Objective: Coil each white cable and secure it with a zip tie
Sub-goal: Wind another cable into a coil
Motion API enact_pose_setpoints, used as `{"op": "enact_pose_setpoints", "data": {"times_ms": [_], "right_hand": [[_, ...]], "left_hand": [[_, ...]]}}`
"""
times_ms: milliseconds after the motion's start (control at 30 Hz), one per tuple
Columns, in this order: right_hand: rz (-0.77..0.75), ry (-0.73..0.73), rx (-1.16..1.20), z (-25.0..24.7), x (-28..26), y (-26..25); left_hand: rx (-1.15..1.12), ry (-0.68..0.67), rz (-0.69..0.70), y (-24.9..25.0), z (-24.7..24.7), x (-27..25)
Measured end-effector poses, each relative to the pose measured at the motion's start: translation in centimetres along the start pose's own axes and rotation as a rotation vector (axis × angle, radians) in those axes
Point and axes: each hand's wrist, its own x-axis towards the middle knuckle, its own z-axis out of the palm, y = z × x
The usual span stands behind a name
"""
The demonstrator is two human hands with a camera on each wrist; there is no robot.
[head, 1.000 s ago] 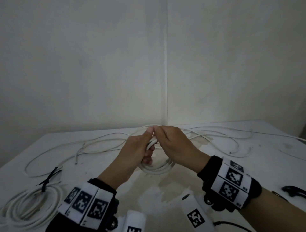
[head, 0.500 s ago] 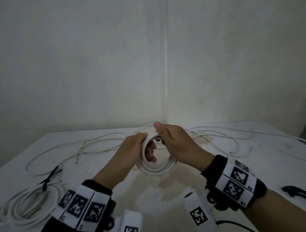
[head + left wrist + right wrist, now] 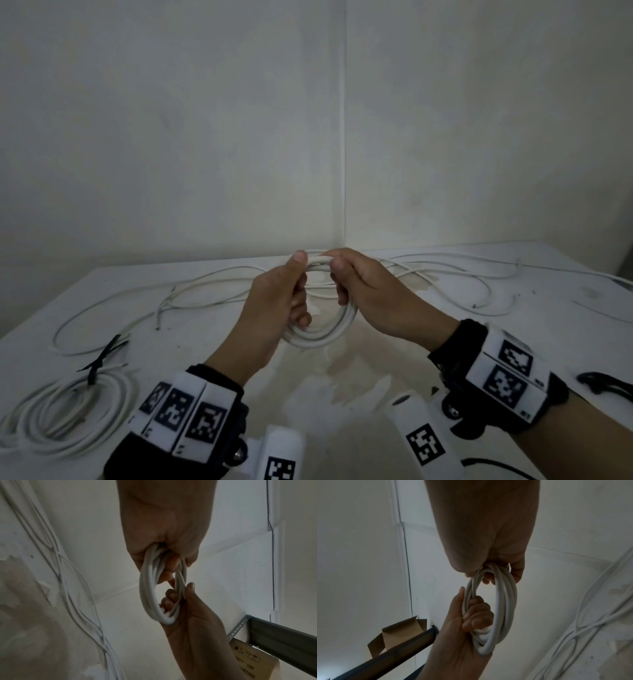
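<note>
I hold a small coil of white cable (image 3: 320, 337) upright just above the table's middle. My left hand (image 3: 289, 287) grips the coil's upper left, thumb on top and fingers curled through the loop. My right hand (image 3: 344, 279) grips its upper right, close to the left thumb. In the left wrist view the coil (image 3: 147, 588) hangs from my left hand (image 3: 161, 555), and the right hand (image 3: 178, 599) clasps the far side. In the right wrist view my right hand (image 3: 496, 569) holds the coil (image 3: 505, 601) and the left hand (image 3: 472, 616) wraps the opposite side.
A finished white coil (image 3: 65, 411) bound by a black zip tie (image 3: 99, 359) lies at the front left. Loose white cables (image 3: 205, 284) sprawl across the back of the white table (image 3: 394, 370). Black zip ties (image 3: 603, 383) lie at the right edge.
My left hand slid from the coil's left side up to its top, beside the right hand. The coil stays held between both hands over the same spot.
</note>
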Motion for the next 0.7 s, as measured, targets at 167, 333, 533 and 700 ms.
{"op": "enact_pose_setpoints", "data": {"times_ms": [167,333,533,700], "right_hand": [[0.019,0.036,-0.079,-0.8,-0.7,0.6],[-0.011,0.084,-0.127,-1.4,-1.3,1.0],[0.051,0.062,-0.039,-3.6,-2.4,1.5],[0.114,0.124,-0.088,-6.1,-5.2,2.9]], "left_hand": [[0.188,-0.146,0.025,-0.7,-0.3,0.2],[0.027,-0.105,-0.040,-0.6,1.9,-0.2],[0.048,-0.066,-0.045,-0.6,4.5,0.1],[0.053,-0.078,-0.063,-1.8,7.1,0.4]]}}
